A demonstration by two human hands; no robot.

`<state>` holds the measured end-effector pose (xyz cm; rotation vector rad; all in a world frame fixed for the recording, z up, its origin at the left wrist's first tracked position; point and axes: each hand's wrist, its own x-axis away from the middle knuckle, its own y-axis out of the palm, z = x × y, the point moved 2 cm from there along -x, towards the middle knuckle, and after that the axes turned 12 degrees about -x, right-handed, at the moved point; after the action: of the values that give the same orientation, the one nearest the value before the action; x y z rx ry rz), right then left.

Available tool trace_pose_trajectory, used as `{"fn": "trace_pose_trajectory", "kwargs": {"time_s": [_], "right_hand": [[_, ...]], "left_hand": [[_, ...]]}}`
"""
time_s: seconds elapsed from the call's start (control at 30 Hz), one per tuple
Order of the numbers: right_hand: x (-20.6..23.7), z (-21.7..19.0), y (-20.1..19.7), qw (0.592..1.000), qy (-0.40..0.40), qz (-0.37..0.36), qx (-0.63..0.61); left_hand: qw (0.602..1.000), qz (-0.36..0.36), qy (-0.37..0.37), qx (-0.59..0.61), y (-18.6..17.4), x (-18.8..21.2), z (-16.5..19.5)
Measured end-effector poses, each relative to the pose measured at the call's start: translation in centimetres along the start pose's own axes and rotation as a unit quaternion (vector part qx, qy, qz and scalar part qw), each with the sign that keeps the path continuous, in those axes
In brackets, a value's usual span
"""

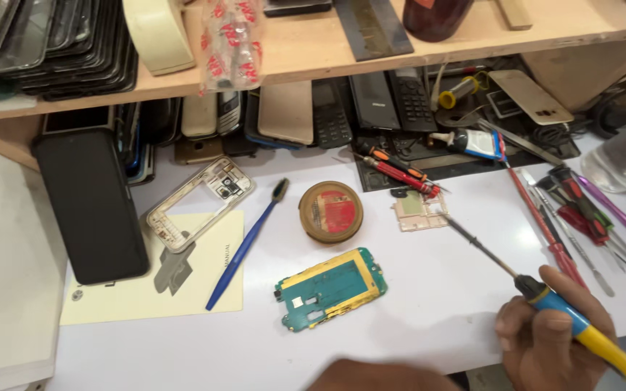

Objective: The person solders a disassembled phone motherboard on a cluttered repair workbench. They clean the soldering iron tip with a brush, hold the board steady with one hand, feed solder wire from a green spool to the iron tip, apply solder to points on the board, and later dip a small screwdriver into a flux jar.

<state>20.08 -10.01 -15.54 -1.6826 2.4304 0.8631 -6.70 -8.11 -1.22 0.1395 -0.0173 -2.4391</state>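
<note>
Soldering iron (545,297), blue-and-yellow handle, gripped in right hand (552,340), tip reaching up-left toward small pale board (419,211); green circuit board (331,288) lying left of that hand; left hand (382,375) at bottom edge, grasp not discernible.

A white workbench (429,304) carries a green circuit board (331,288) trimmed in yellow, a blue-handled toothbrush (244,245) with dark bristles, and a round brown tin (331,211) with a red label. The right hand (556,340) grips a soldering iron (545,293) with a yellow handle, blue collar and black shaft. A pale cream booklet (182,289) lies under a silvery phone frame (198,203) (its edges tinged gold), beside a black phone (92,203). Red-and-black screwdrivers (400,170) sit near a tan wooden shelf (313,61).
</note>
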Motion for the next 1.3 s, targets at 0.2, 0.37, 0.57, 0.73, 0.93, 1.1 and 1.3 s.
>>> {"fn": "trace_pose_trajectory", "kwargs": {"time_s": [0.2,0.37,0.57,0.73,0.93,1.1,1.3], "right_hand": [[-0.1,-1.1,2.1,0.997,0.049,-0.041,0.039],[-0.9,-1.7,4.8,0.988,0.061,-0.14,-0.014],[-1.2,-1.5,6.1,0.984,0.038,-0.175,-0.017],[-0.9,-1.3,5.6,0.981,0.035,-0.188,-0.026],[-0.9,-1.3,5.0,0.986,0.05,-0.161,0.002],[-1.2,-1.7,5.2,0.981,0.028,-0.192,-0.002],[-1.1,-1.9,5.4,0.985,0.05,-0.147,0.071]], "left_hand": [[0.961,0.201,-0.008,-0.188,-2.1,-1.8,-1.1],[0.949,0.2,-0.073,-0.232,-1.9,-3.4,-3.3],[0.963,0.179,-0.038,-0.197,-1.6,-3.3,-3.9],[0.971,0.165,-0.04,-0.167,-1.4,-2.9,-4.1],[0.982,0.129,-0.043,-0.132,-1.4,-2.5,-3.8],[0.981,0.123,-0.041,-0.147,-1.5,-2.4,-3.6],[0.983,0.104,-0.025,-0.152,-1.4,-2.3,-3.8]]}}
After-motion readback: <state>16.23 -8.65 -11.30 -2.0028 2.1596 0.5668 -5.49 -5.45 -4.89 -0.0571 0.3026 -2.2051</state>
